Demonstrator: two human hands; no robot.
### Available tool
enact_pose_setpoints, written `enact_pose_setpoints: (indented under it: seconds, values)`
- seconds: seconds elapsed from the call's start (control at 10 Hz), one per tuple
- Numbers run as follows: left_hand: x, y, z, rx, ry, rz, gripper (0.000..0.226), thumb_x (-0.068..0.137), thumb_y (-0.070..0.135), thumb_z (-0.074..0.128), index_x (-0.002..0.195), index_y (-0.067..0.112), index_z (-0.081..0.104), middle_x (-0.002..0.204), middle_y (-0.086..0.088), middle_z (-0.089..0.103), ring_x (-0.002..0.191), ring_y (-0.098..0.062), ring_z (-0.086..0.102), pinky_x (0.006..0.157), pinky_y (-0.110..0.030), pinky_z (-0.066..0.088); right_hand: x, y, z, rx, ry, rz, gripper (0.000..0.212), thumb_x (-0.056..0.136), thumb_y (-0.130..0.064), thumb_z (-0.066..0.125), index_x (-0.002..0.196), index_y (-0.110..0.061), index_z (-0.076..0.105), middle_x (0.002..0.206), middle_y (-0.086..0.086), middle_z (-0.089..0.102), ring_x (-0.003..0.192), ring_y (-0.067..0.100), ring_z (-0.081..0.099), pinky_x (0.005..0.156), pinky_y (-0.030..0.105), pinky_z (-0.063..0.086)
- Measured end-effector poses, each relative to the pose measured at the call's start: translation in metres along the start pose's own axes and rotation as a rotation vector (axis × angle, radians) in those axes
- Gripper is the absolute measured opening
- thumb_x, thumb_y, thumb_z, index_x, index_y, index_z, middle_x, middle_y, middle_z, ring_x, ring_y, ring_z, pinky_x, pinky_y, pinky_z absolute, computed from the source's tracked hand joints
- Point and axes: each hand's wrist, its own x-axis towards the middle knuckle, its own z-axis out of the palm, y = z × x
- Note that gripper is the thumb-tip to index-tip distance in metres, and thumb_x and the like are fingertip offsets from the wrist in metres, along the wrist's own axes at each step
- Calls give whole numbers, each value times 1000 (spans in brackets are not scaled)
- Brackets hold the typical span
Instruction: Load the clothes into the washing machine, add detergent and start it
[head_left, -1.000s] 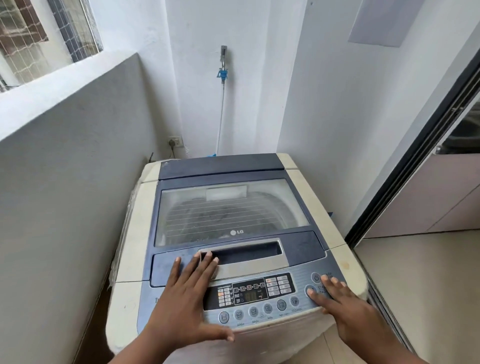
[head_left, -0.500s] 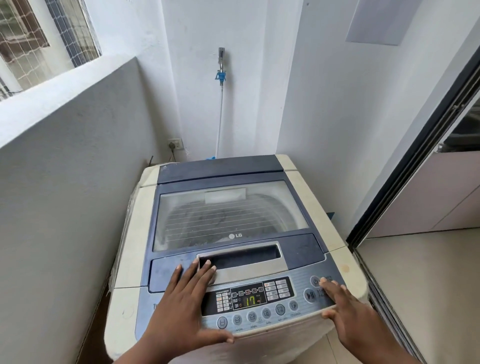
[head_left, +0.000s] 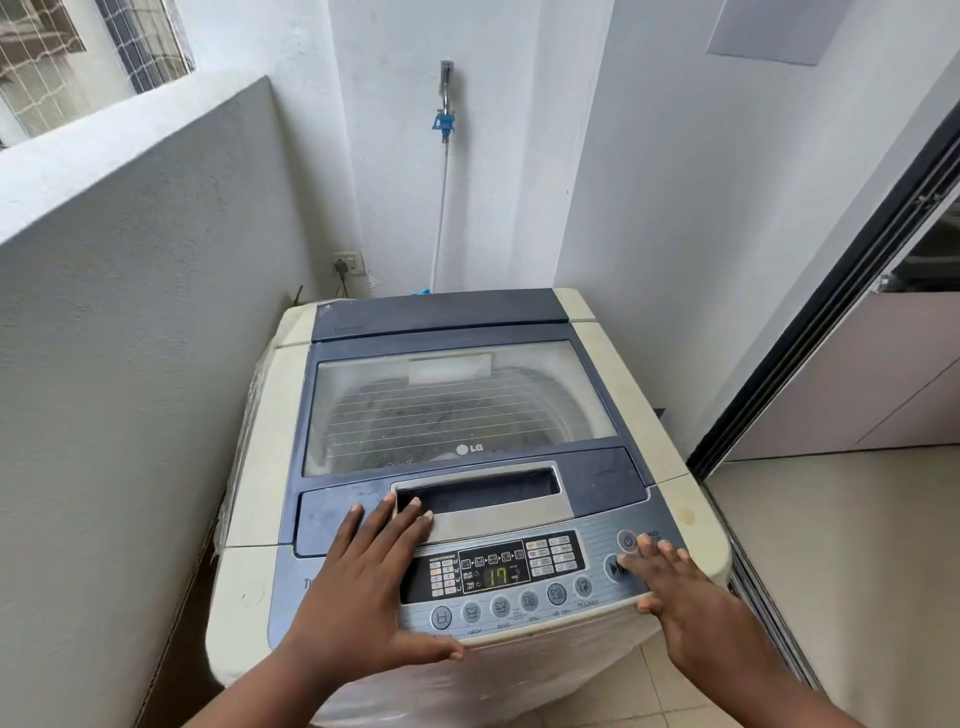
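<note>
Right hand (head_left: 680, 608) flat and empty, fingertips on start button (head_left: 615, 568), left hand (head_left: 363, 582) splayed, holding nothing, over panel (head_left: 493, 571) and lid handle (head_left: 483, 493), washer (head_left: 260, 467) lid shut, display (head_left: 497, 576) lit 17, clothes dim under glass (head_left: 452, 405).

Top-load washing machine (head_left: 457, 467), cream w/ blue top, upright in wall corner; lid (head_left: 462, 405) shut, display (head_left: 496, 576) reads 17.
</note>
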Motion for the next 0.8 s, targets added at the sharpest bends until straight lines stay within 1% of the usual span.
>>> enact_pose_setpoints:
  seconds: [0.1,0.2,0.3,0.4,0.5,0.6,0.7,0.8]
  values:
    - [0,0,0,5,6,2,122,52,99,42,140,15,48,149,0,43,143,-21,26,111,-49,18,0,-2,-2,0,16,-6,99,42,-3,93,125,-30,48,120,1,69,107,20,67,110,19,17]
    - [1,0,-1,10,7,0,123,53,99,41,140,13,47,148,0,43,142,-19,25,111,-48,17,0,-2,-1,11,28,-22,98,44,-2,93,126,-31,48,121,3,69,108,21,67,110,21,19]
    - [1,0,-2,13,5,-6,124,53,100,40,141,13,47,148,0,44,142,-19,24,111,-48,17,0,-3,0,-4,38,-22,99,42,-4,93,126,-30,48,120,3,69,106,21,68,106,23,24]
    - [0,0,-2,24,13,-5,123,54,100,39,141,14,46,148,0,44,142,-18,24,111,-46,17,-1,-4,1,5,20,-15,98,42,-7,94,125,-31,48,119,1,70,105,19,68,101,23,34]
    - [0,1,-2,25,10,-4,123,54,100,39,141,13,46,148,0,43,142,-18,23,111,-46,17,-1,-5,-1,15,14,-5,96,43,-6,94,125,-31,49,119,3,70,105,21,68,104,24,27]
    - [-1,1,0,46,22,3,122,56,99,39,142,14,45,148,0,43,142,-19,23,111,-47,16,-2,-3,0,5,36,-3,96,43,-5,94,124,-31,50,118,3,70,105,20,68,108,21,21]
    - [-2,-1,3,66,50,7,122,56,99,38,143,14,44,149,0,42,143,-19,22,111,-47,16,-2,-4,1,37,67,-16,96,44,-3,93,125,-33,50,121,1,69,108,20,66,108,17,19]
    - [-2,-2,4,43,49,-7,120,58,98,39,144,14,43,151,0,40,144,-18,20,112,-47,15,-1,-2,-2,70,43,-20,96,43,-6,95,123,-35,50,120,-1,69,107,18,67,99,17,32]
